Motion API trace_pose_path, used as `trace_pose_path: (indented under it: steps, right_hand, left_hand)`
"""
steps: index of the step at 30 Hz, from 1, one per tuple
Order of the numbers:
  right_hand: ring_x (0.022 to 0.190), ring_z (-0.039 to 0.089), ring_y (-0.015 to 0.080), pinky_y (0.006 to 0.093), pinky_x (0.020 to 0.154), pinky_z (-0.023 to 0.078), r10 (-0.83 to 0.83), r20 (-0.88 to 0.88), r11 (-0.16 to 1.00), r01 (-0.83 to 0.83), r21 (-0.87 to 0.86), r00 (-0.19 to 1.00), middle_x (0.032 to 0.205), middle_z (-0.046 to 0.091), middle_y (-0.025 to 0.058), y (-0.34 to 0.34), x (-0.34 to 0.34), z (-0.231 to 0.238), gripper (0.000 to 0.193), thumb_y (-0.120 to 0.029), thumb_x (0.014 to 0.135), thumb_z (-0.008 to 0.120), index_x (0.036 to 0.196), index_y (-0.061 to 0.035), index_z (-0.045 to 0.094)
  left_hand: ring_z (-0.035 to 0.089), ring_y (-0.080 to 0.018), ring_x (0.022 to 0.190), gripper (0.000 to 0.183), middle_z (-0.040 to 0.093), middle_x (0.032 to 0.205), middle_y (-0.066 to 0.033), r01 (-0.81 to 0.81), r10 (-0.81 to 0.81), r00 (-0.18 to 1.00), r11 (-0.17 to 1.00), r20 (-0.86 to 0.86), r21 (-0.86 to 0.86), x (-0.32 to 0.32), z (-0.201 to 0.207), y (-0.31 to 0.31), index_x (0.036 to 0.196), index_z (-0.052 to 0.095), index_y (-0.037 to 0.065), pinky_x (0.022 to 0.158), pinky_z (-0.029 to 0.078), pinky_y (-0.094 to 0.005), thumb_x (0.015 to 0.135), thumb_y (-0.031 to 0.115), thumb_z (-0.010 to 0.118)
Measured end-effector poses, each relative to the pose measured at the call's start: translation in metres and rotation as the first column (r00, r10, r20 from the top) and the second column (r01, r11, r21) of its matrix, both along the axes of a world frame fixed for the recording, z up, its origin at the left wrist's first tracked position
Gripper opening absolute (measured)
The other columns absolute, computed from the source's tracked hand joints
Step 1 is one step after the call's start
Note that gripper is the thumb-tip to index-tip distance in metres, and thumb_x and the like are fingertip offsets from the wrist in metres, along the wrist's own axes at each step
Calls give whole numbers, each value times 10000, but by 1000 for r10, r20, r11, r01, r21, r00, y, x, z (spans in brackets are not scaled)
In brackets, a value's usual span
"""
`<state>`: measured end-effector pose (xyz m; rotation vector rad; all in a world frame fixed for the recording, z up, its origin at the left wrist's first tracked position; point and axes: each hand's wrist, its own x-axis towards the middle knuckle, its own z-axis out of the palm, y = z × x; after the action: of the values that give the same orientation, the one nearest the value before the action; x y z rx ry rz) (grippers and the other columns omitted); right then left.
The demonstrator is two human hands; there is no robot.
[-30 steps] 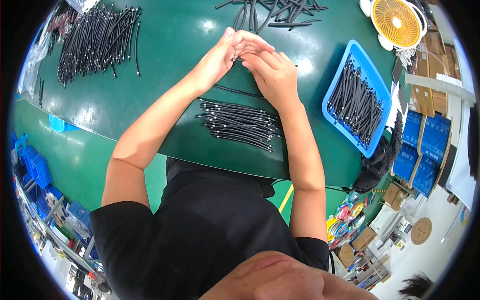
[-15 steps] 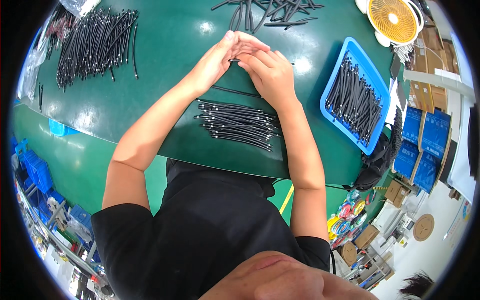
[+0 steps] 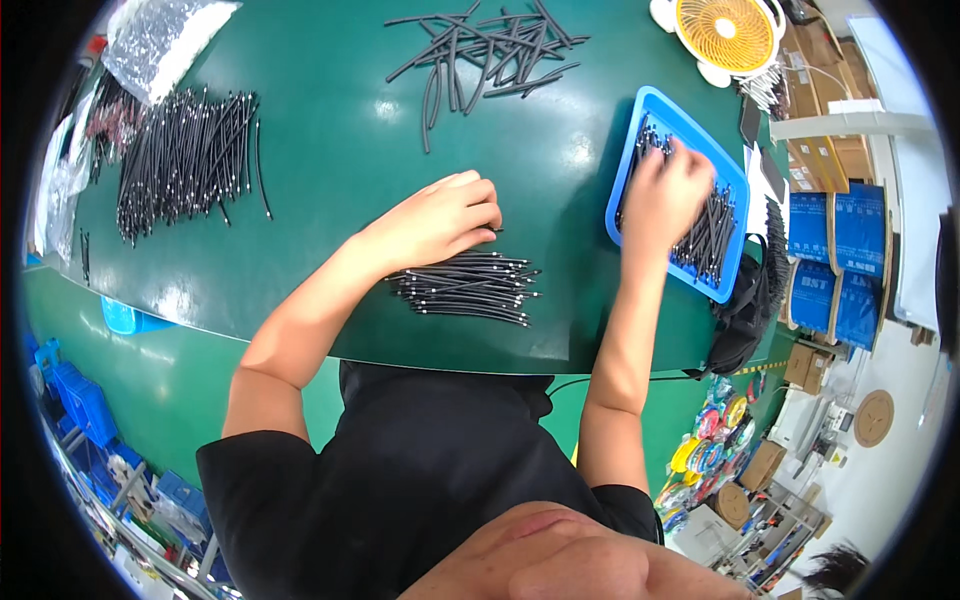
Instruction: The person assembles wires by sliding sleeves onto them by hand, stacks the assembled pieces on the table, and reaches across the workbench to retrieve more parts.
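In the head view, my left hand (image 3: 440,222) bends over the green desk (image 3: 320,130) with fingers curled in, at the far side of a row of short black cables (image 3: 470,292); I cannot tell whether it grasps one. The row lies close to the near edge, its pale-tipped pieces side by side and roughly parallel to that edge. My right hand (image 3: 668,195), blurred, reaches into the blue tray (image 3: 650,98) by the right edge, over the heaped cables (image 3: 712,235); I cannot tell whether its bent fingers have caught any. Loose black tubes (image 3: 453,75) scatter toward the far edge, a large cable bundle (image 3: 185,160) lies near the left edge, and a yellow-and-white fan (image 3: 725,32) stands toward the far right corner.
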<state>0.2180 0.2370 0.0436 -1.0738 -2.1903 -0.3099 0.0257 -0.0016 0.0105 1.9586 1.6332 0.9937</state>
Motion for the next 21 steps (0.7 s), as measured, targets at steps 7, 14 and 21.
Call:
trace_pose_path:
  steps: [7, 14, 21]
  right_hand:
    - [953, 644, 382, 492, 841, 527, 521, -100, 813, -529, -246, 848, 1067, 626, 166, -41, -118, -52, 242, -219, 977, 729, 1189, -103, 730]
    - [975, 625, 361, 481, 846, 509, 377, -71, 880, -381, -282, 923, 1035, 630, 165, -43, -94, -72, 282, -202, 960, 720, 1154, -6, 666]
    - [1057, 631, 338, 446, 890, 499, 474, -119, 860, -487, -149, 873, 1148, 661, 160, -55, -96, -57, 337, -103, 914, 696, 1228, 11, 657]
  left_hand:
    - [629, -285, 963, 79, 639, 987, -45, -157, 202, 934, 973, -294, 168, -4, 0, 6, 983, 670, 79, 810, 500, -404, 960, 126, 728]
    - [738, -368, 907, 155, 743, 1031, -157, -651, 651, 759, 759, -4, 8, -16, -4, 0, 1154, 582, 30, 771, 584, -449, 1058, 129, 653]
    - [706, -230, 865, 156, 707, 1003, -136, -667, 678, 735, 721, 6, 188, -32, -25, 4, 1183, 654, 1, 753, 571, -352, 1033, 43, 671]
